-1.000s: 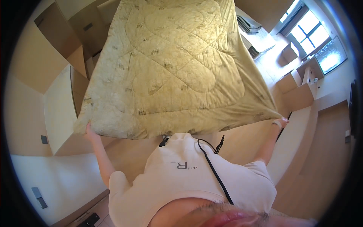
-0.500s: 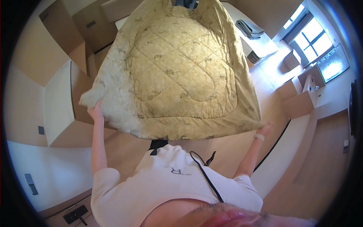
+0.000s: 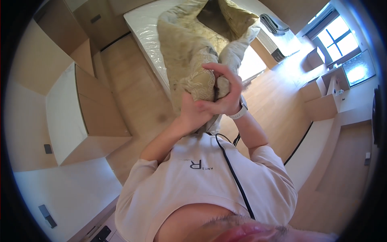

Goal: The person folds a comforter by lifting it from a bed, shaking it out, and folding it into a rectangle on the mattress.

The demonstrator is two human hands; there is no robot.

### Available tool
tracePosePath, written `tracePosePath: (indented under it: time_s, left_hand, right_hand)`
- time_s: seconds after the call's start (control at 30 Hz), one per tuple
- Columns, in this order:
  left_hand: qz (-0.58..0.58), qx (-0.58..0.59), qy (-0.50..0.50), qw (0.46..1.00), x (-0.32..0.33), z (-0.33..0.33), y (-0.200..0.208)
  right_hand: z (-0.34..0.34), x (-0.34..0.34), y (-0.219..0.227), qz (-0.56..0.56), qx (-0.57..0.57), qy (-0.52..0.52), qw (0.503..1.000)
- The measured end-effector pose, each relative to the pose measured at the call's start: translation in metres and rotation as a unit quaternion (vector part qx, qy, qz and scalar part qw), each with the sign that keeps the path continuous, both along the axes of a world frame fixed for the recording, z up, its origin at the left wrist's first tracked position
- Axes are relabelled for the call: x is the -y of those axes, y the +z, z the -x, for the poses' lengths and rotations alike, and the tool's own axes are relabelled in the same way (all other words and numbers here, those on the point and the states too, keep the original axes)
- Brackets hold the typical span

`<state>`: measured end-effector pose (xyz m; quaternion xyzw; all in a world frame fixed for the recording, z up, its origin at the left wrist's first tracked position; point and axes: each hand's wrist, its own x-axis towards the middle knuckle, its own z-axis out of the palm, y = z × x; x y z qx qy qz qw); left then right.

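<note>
A yellow-beige patterned quilt (image 3: 183, 44) hangs gathered in front of me, its two near corners brought together at my chest. My left hand (image 3: 195, 111) is closed on the left bunch of fabric from below, its thumb pressed to the near side. Wrapped around the bunched corners from the right is my right hand (image 3: 231, 90), with a white-banded watch (image 3: 240, 111) at the wrist. Both hands touch each other. Toward the far end the quilt folds inward and opens into a dark hollow.
Beyond the quilt lies a mattress (image 3: 146, 34) in clear plastic, with a folded grey cloth (image 3: 275, 25) at the far right. A white-topped cabinet (image 3: 66, 105) stands left. Small wooden units (image 3: 320, 107) line the right, near a window (image 3: 338, 38). A black cable (image 3: 234, 177) runs down my shirt.
My hands were wide apart with the quilt spread between them. They have come together at the middle, folding the quilt lengthwise and uncovering more of the mattress and floor.
</note>
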<state>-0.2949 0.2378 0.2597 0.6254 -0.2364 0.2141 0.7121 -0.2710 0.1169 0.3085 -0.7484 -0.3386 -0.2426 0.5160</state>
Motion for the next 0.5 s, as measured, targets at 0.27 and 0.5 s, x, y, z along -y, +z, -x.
tracePosePath:
  time_s: [0.27, 0.5]
  left_hand:
    - [-0.394, -0.049, 0.005, 0.918, -0.025, -0.06, -0.034]
    - [-0.276, -0.054, 0.034, 0.959, -0.002, -0.081, -0.055]
  right_hand:
    - [-0.065, -0.015, -0.061, 0.0, -0.056, -0.038, 0.998]
    - [-0.119, 0.018, -0.114, -0.226, -0.207, 0.081, 0.948]
